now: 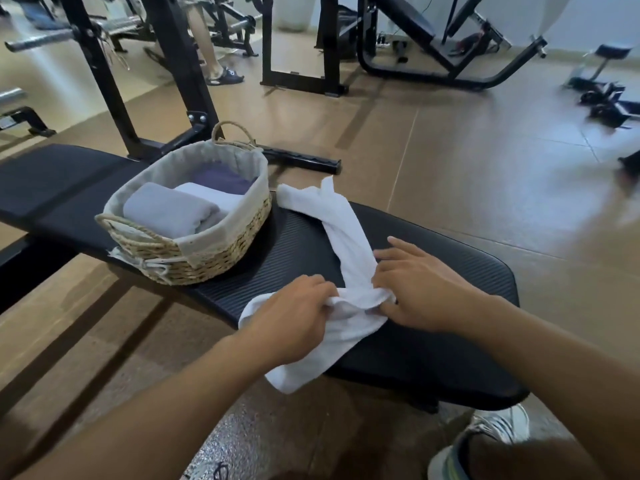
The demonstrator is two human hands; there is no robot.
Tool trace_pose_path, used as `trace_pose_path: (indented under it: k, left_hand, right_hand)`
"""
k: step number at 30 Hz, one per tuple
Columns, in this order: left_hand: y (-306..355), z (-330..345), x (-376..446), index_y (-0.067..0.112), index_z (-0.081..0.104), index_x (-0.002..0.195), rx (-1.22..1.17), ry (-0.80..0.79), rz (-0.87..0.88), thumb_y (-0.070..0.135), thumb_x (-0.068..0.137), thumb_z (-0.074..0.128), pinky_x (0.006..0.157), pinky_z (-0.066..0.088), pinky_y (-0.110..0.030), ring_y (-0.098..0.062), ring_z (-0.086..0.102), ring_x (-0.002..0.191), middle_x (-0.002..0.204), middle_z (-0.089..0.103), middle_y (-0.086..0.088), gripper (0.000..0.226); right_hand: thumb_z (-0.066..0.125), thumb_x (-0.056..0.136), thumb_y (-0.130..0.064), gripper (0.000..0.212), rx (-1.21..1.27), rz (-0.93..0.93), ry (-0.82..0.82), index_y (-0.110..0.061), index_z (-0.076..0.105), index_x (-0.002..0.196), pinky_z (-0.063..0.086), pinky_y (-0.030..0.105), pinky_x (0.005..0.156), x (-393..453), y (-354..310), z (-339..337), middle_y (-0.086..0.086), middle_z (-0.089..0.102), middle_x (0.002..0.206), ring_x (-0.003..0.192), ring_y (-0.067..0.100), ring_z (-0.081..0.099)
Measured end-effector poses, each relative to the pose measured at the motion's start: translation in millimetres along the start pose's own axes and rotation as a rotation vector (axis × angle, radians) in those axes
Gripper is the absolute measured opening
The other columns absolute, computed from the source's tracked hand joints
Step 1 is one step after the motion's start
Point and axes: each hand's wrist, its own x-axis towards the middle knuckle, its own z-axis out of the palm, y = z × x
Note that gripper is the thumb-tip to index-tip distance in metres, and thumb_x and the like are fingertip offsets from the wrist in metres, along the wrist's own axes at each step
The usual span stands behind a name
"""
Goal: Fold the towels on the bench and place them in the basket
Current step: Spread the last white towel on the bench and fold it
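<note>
A crumpled white towel (341,233) lies stretched along the black padded bench (433,344), its near end hanging over the front edge. My left hand (294,315) grips the bunched near part of the towel. My right hand (415,289) pinches the same bunch from the right, with the index finger stretched out over the cloth. To the left on the bench stands a woven basket (214,261) with a cloth liner and rope handles. It holds a folded grey towel (169,211), a folded white towel (214,197) and a purple one (221,180).
Black weight-machine frames (180,71) stand behind the bench, with more gym equipment (426,53) at the back right. A person's legs in sandals (221,74) show beyond the frame. My shoe (485,441) is on the tan floor below the bench's right end.
</note>
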Motion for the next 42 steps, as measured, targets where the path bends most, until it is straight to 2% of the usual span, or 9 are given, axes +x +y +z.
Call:
trace_pose_path:
  k: [2, 5, 10, 15, 18, 22, 30, 35, 42]
  left_hand:
    - [-1, -5, 0, 0.017, 0.057, 0.089, -0.019, 0.031, -0.059, 0.016, 0.096, 0.046, 0.078, 0.044, -0.040, -0.017, 0.051, 0.085, 0.088, 0.055, 0.003, 0.013]
    - [0, -14, 2, 0.020, 0.055, 0.082, -0.017, 0.061, -0.136, 0.015, 0.090, 0.044, 0.071, 0.044, -0.038, -0.017, 0.053, 0.079, 0.082, 0.057, 0.004, 0.015]
    - [-4, -28, 6, 0.021, 0.059, 0.073, -0.009, 0.153, -0.255, 0.003, 0.084, 0.052, 0.068, 0.047, -0.038, -0.014, 0.054, 0.074, 0.075, 0.059, 0.006, 0.021]
    - [-15, -43, 8, 0.018, 0.061, 0.073, -0.055, 0.340, -0.295, 0.000, 0.086, 0.049, 0.067, 0.048, -0.039, -0.014, 0.056, 0.071, 0.072, 0.061, 0.005, 0.025]
    - [-21, -52, 7, 0.017, 0.062, 0.075, -0.077, 0.428, -0.332, -0.002, 0.087, 0.048, 0.065, 0.048, -0.038, -0.013, 0.057, 0.073, 0.075, 0.064, 0.003, 0.026]
    - [-29, -53, 6, 0.023, 0.064, 0.085, -0.113, 0.474, -0.406, 0.000, 0.090, 0.048, 0.065, 0.043, -0.021, -0.005, 0.058, 0.078, 0.081, 0.066, 0.011, 0.029]
    - [-26, -52, 10, 0.026, 0.067, 0.092, -0.086, 0.526, -0.438, 0.026, 0.097, 0.063, 0.064, 0.041, -0.026, -0.004, 0.057, 0.075, 0.081, 0.066, 0.015, 0.006]
    - [-35, -52, 9, 0.032, 0.061, 0.091, -0.094, 0.416, -0.503, 0.019, 0.096, 0.063, 0.070, 0.046, -0.034, -0.011, 0.059, 0.081, 0.084, 0.065, 0.013, 0.014]
    - [-28, -55, 13, 0.014, 0.058, 0.068, -0.301, 0.466, -0.542, 0.035, 0.102, 0.054, 0.058, 0.038, -0.031, -0.012, 0.054, 0.063, 0.062, 0.060, 0.007, 0.040]
  right_hand:
    - [0.039, 0.096, -0.063, 0.050, -0.025, -0.020, -0.010, -0.025, 0.067, 0.077, 0.020, 0.034, 0.124, -6, -10, -7, -0.008, 0.069, 0.082, 0.099, 0.013, 0.060]
    - [0.034, 0.095, -0.072, 0.061, -0.026, -0.082, -0.011, -0.024, 0.063, 0.069, 0.039, 0.031, 0.100, -16, -29, -13, -0.006, 0.061, 0.069, 0.078, 0.015, 0.050]
    - [0.042, 0.091, -0.073, 0.055, 0.134, -0.154, 0.081, -0.026, 0.065, 0.072, 0.037, 0.024, 0.088, -28, -36, -16, -0.015, 0.058, 0.085, 0.087, 0.006, 0.046]
    - [0.044, 0.086, -0.080, 0.068, 0.298, 0.001, 0.079, -0.015, 0.058, 0.069, 0.045, 0.029, 0.072, -34, -14, -23, -0.002, 0.056, 0.069, 0.075, 0.011, 0.052]
    - [0.047, 0.084, -0.082, 0.054, 0.274, 0.112, -0.028, -0.030, 0.055, 0.068, 0.039, 0.022, 0.060, -38, -4, -35, -0.008, 0.055, 0.064, 0.065, 0.009, 0.055]
    - [0.051, 0.083, -0.079, 0.045, 0.302, 0.209, -0.185, -0.038, 0.065, 0.095, 0.048, 0.022, 0.074, -47, 13, -26, -0.017, 0.065, 0.085, 0.079, 0.001, 0.059]
    - [0.058, 0.092, -0.057, 0.035, 0.354, 0.542, 0.317, -0.030, 0.045, 0.074, 0.042, 0.028, 0.064, -29, 13, -19, -0.012, 0.060, 0.073, 0.073, 0.006, 0.055]
    - [0.070, 0.086, -0.051, 0.034, 0.508, 0.766, 0.340, -0.024, 0.051, 0.077, 0.035, 0.031, 0.055, -25, 39, -9, -0.008, 0.062, 0.078, 0.073, 0.010, 0.056]
    - [0.075, 0.081, -0.054, 0.044, 0.772, 0.707, 0.304, -0.019, 0.049, 0.073, 0.038, 0.034, 0.061, -14, 65, 5, -0.011, 0.056, 0.066, 0.064, 0.013, 0.049]
